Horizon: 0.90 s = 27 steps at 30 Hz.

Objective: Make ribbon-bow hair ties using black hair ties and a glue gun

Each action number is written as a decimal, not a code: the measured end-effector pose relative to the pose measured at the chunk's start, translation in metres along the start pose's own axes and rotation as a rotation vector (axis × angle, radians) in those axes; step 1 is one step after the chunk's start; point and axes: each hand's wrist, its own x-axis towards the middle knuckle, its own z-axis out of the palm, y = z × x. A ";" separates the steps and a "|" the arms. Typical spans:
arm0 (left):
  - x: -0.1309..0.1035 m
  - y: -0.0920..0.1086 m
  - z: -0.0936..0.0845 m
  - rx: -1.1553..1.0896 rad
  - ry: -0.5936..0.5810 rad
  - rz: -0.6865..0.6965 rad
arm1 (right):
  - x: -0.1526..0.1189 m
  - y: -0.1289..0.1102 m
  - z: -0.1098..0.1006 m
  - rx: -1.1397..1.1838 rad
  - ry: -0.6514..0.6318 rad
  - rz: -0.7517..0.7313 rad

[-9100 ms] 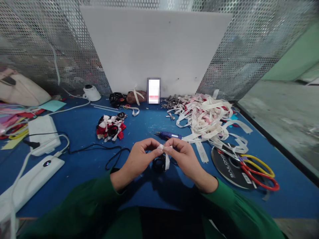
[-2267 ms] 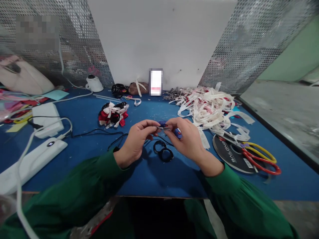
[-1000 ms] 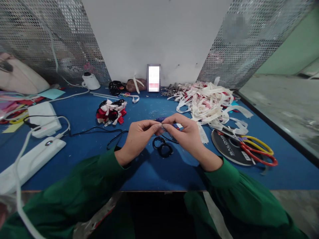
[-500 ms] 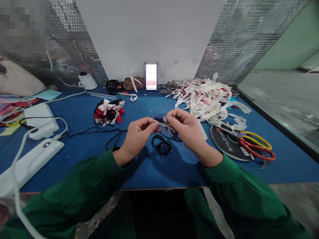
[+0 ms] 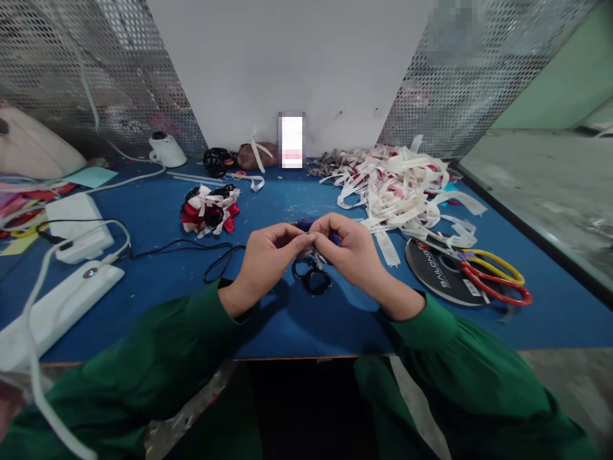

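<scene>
My left hand (image 5: 272, 255) and my right hand (image 5: 349, 249) meet fingertip to fingertip over the middle of the table. Both pinch a small piece of pale grey ribbon (image 5: 318, 257), mostly hidden by the fingers, with its ends hanging below. Just under it on the table lie black hair ties (image 5: 313, 280), looped side by side. A dark blue object (image 5: 306, 223) is partly covered behind my fingertips; its kind I cannot make out. To the left sits a cluster of red, white and black ribbon bows (image 5: 209, 209).
A heap of cream ribbon strips (image 5: 402, 185) lies at the back right. Scissors (image 5: 495, 275) with red and yellow handles rest on a black disc (image 5: 438, 275). At left are a white power bank (image 5: 62, 313), cables and a white cup (image 5: 167, 151). A phone (image 5: 292, 140) stands behind.
My hands have come closer together, so their fingertips now touch. The grey ribbon, spread between them before, is now mostly covered and hangs down in front of the hair ties.
</scene>
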 end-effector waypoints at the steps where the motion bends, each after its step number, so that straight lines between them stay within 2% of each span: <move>1: 0.000 0.000 0.001 -0.008 0.017 -0.002 | 0.000 0.000 0.000 0.036 0.003 0.025; 5: 0.001 -0.001 0.003 -0.050 0.053 0.017 | 0.000 0.001 0.000 0.191 0.029 0.142; 12: 0.002 -0.001 0.003 -0.162 0.011 -0.045 | -0.002 0.001 0.003 0.037 -0.020 0.002; 19: 0.003 -0.001 0.002 -0.187 0.001 -0.094 | -0.001 0.002 0.001 0.162 0.036 0.132; 27: 0.001 -0.002 0.001 -0.081 -0.119 -0.127 | -0.003 0.001 0.004 -0.032 0.012 -0.044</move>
